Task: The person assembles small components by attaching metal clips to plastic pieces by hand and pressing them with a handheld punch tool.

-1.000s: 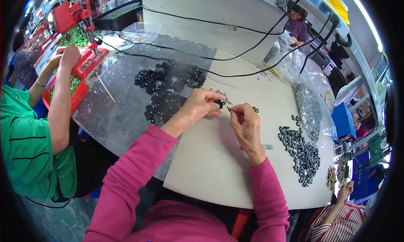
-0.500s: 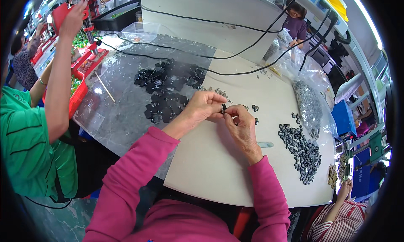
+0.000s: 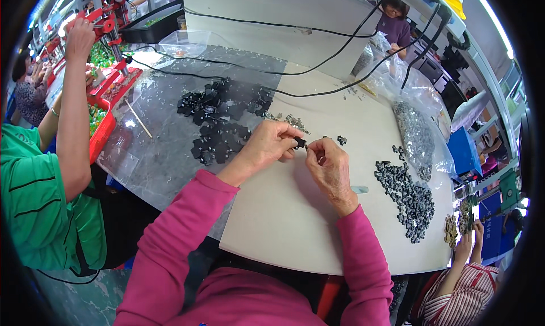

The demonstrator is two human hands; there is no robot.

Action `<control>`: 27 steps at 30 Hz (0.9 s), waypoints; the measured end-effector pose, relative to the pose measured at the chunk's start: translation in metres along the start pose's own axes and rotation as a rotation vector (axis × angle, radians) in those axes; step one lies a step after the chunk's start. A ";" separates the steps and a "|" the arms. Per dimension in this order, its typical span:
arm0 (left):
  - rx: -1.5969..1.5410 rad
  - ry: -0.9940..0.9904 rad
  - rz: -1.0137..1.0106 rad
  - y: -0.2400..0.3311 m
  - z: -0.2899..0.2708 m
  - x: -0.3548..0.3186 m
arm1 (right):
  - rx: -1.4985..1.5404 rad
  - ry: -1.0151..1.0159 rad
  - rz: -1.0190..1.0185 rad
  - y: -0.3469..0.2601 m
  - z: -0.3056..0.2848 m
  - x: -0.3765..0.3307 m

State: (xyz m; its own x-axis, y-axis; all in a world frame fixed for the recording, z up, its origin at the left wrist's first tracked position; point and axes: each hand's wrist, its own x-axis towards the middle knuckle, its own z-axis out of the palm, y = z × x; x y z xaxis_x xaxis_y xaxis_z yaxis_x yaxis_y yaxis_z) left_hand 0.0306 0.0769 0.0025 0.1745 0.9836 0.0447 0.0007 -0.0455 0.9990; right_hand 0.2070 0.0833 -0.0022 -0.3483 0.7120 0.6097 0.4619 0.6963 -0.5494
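Note:
My left hand (image 3: 265, 147) pinches a small black plastic part (image 3: 300, 142) between thumb and fingers, over the pale board in front of me. Close beside it, my right hand (image 3: 330, 170) is closed with thumb and fingertips together; anything in that pinch is too small to name. Beyond my fingers lie small metallic bits (image 3: 294, 122). A few loose dark parts (image 3: 342, 140) rest past my right hand. Left of my hands spreads a pile of flat black pieces (image 3: 218, 143). A flat metal strip (image 3: 359, 190) lies partly behind my right wrist.
Small dark parts (image 3: 406, 204) are heaped on the right, below a clear bag (image 3: 414, 136) full of similar parts. Black cables (image 3: 318, 92) cross the table's far side. At left, a green-clad co-worker's arm (image 3: 78, 110) reaches to a red press near a red basket (image 3: 103, 127).
My fingertips have separated slightly, and the black part shows more plainly in my left hand. The green-clad co-worker's raised hand has shifted left and lower.

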 end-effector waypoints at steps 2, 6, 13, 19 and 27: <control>0.079 0.004 0.019 -0.002 0.002 -0.001 | -0.099 0.021 -0.070 -0.001 -0.001 0.001; 0.160 -0.009 0.063 0.002 0.007 -0.003 | -0.228 -0.007 -0.217 0.000 0.000 0.000; 0.209 -0.034 0.091 0.002 0.009 -0.004 | -0.363 -0.025 -0.273 -0.001 0.000 0.000; 0.224 -0.064 0.104 0.001 0.008 -0.004 | -0.438 -0.056 -0.274 -0.003 -0.001 -0.001; -0.050 -0.069 0.038 0.000 0.007 -0.004 | -0.348 -0.011 -0.203 0.000 0.002 -0.001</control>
State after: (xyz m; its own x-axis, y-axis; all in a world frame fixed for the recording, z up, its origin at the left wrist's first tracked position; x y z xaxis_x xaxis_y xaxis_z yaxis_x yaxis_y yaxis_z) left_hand 0.0365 0.0720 0.0023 0.2413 0.9669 0.0832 -0.0565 -0.0716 0.9958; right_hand 0.2059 0.0826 -0.0035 -0.4691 0.5653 0.6785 0.6308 0.7522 -0.1906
